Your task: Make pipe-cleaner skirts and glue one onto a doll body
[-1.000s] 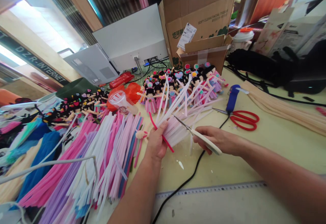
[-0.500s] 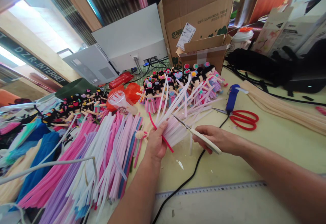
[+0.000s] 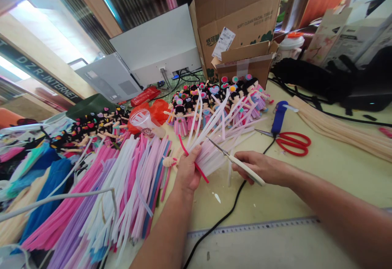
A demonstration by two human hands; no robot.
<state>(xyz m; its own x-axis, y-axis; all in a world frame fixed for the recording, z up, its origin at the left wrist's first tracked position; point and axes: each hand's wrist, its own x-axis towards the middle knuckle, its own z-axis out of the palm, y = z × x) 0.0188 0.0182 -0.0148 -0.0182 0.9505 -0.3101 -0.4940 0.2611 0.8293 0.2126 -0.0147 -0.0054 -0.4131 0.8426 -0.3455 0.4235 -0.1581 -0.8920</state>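
Observation:
My left hand [image 3: 190,169] is closed around a doll [image 3: 170,161] made of pipe cleaners, whose pale body end sticks out to the left. White and pale pink pipe cleaners [image 3: 214,138] fan out from that grip to the upper right. A red pipe cleaner [image 3: 200,172] crosses under my thumb. My right hand [image 3: 255,166] is wrapped round white-handled scissors [image 3: 246,170], their narrow blades pointing left at the fanned strands. Whether the blades touch a strand I cannot tell.
Finished dolls [image 3: 205,101] stand behind my hands. Red-handled scissors [image 3: 294,143] and a blue-handled tool [image 3: 279,118] with a black cord lie to the right. Bundles of coloured pipe cleaners [image 3: 101,187] cover the left, near a plastic cup [image 3: 145,123]. A cardboard box [image 3: 241,20] stands behind.
Almost nothing differs. The scissor handles in my right hand have shifted very slightly; my left hand and the doll stay in place.

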